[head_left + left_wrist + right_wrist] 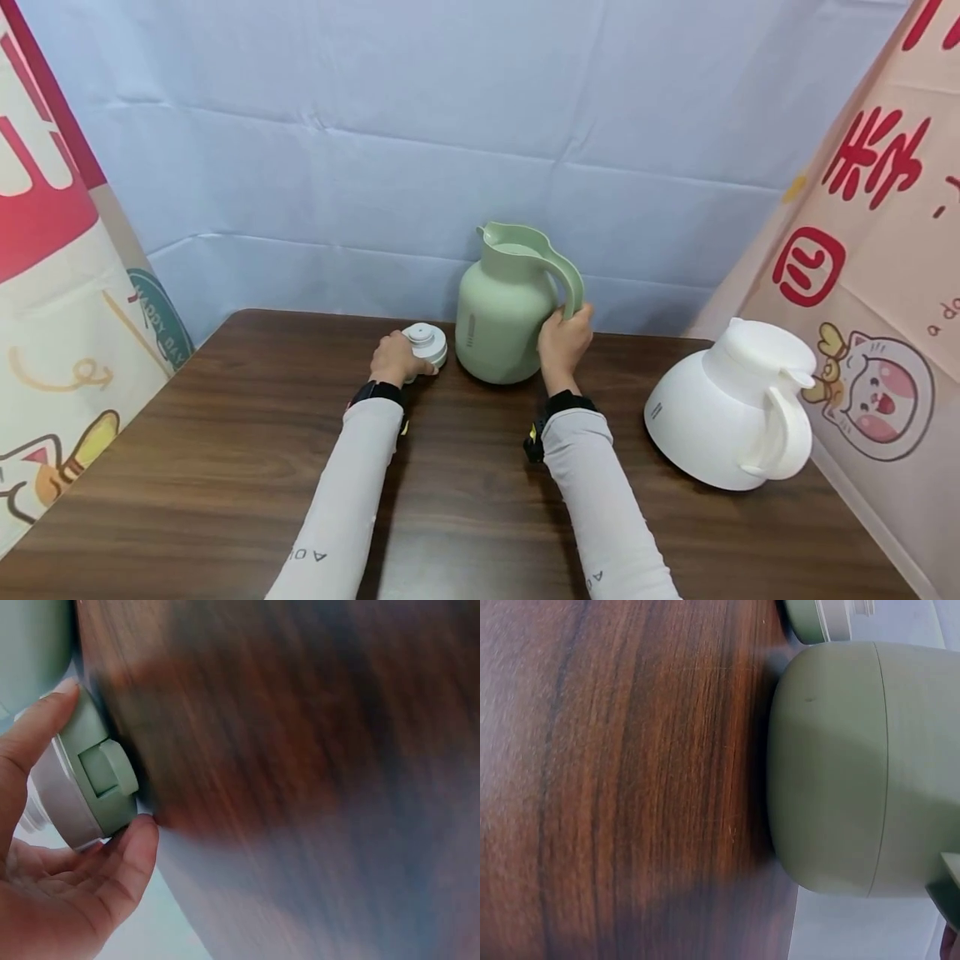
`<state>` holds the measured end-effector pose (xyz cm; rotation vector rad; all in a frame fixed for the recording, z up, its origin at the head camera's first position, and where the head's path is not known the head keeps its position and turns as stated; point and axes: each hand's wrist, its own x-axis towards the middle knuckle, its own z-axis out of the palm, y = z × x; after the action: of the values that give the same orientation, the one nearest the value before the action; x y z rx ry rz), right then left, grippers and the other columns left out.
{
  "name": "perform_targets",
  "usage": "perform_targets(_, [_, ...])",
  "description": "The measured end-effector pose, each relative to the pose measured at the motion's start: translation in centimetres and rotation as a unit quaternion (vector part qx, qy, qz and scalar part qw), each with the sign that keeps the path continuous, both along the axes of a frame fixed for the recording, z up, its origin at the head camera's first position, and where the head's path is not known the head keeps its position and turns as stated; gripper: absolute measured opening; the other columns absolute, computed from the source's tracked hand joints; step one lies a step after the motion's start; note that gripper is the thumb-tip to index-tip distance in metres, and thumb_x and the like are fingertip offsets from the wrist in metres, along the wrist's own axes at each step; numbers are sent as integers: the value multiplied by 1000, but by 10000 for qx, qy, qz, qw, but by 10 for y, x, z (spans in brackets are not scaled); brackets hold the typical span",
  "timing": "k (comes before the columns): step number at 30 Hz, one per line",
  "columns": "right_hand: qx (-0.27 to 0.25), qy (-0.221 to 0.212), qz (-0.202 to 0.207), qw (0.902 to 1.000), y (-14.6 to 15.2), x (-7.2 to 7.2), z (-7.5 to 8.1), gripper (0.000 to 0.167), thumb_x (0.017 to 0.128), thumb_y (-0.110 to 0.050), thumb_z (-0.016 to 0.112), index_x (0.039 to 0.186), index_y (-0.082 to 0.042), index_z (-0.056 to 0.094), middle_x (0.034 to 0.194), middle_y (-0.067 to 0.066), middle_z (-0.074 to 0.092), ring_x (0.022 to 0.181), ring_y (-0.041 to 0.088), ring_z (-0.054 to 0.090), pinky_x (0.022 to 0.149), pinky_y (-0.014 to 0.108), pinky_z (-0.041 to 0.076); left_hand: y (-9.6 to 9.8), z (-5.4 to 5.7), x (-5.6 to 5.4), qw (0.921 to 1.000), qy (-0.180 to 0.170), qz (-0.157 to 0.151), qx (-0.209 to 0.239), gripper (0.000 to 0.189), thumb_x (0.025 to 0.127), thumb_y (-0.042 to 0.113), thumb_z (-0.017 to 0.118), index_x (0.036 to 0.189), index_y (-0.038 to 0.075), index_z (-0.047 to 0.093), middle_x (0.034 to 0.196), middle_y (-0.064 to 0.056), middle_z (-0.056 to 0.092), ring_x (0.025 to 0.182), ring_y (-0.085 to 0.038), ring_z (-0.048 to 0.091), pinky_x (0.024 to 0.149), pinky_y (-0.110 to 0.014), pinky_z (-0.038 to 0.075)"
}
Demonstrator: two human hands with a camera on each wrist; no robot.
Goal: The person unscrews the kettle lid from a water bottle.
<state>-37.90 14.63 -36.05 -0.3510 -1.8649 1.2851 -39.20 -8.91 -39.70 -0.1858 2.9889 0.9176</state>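
Note:
Near the back edge of the table stands a pale green jug (497, 312), upright, its top without a lid. My right hand (565, 342) grips the lower part of its handle (573, 285); in the right wrist view the jug's body (829, 769) fills the right side, and only a sliver of that hand shows. Just left of the jug is a green and white lid (424, 336), upside down with its white plug upward. My left hand (393, 360) holds this lid (84, 736) between thumb and fingers, low at the tabletop in the left wrist view.
A white lidded jug (723, 404) stands at the right side of the brown wooden table (465, 500). Pale blue cloth (375, 167) hangs close behind the table. Printed cloths (862, 275) hang at both sides.

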Motion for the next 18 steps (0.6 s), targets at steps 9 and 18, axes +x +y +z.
perform_targets(9, [12,-26,-120,9999,2,2,-3,9,93,-9,45,90,0,46,62,8,37,65,32,50,64,41,38,-3,-5,-2,9998,-17,-123,-139,88,66,39,82,129,-6,40,118,-25,48,102,-38,51,82,-47,44])
perform_targets(18, [-193,-89,41,9998,1,3,-1,15,94,-16,47,84,-5,43,61,4,29,64,30,43,64,39,34,-4,-6,-3,9990,-111,-94,-425,93,66,44,81,132,-5,37,119,-24,47,103,-37,51,82,-47,45])
